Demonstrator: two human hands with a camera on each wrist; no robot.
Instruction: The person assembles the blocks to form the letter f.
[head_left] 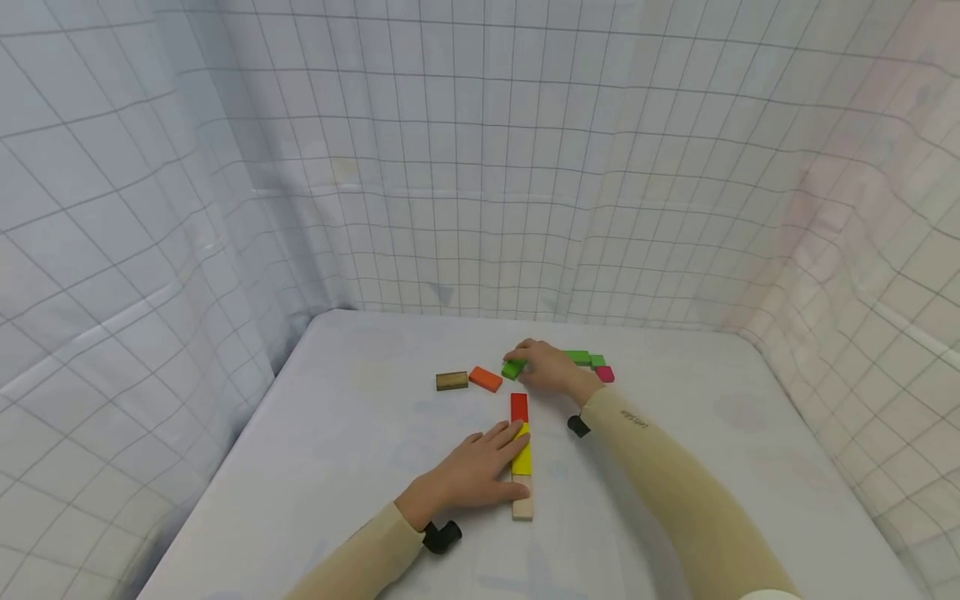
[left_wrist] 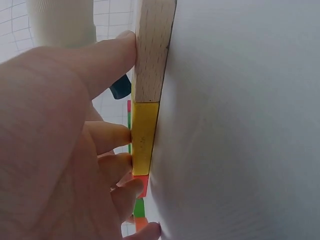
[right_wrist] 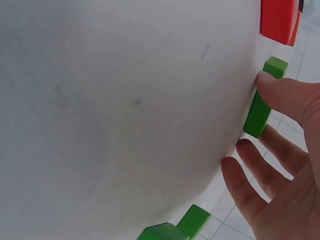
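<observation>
The row of wooden blocks (head_left: 523, 467) lies on the white surface (head_left: 337, 417), its long axis running straight away from the person. Its nearest piece is a plain wood block (head_left: 523, 510), pale and unpainted with fine grain flecks, set against the near end of the yellow block (left_wrist: 143, 142). The left hand (head_left: 480, 468) comes in from the left of the yellow block, fingers extended and spread over it, thumb touching the plain wood block. The yellow block carries faint dark marks that cannot be read. To its right passes the beige right sleeve (head_left: 660, 467), its small dark lettering too unclear to read. The red block (head_left: 519, 406) continues the line at the yellow block's far end.

Beyond the yellow block and to its left, a brown block (head_left: 452, 381) with dark grain lies crosswise, and an orange block (head_left: 486, 379) slants, right end nearer. Beyond it to the right is a crimson block (head_left: 605, 374). The right hand (head_left: 551, 369), past the yellow block, pinches a smooth green block (right_wrist: 259, 111), whose long axis slants, near end leftward. Farther off, right of the yellow block, are a small green block (head_left: 597, 361) and a longer green block (head_left: 577, 357), lying crosswise. Behind everything hangs a white grid-lined curtain (head_left: 480, 125).
</observation>
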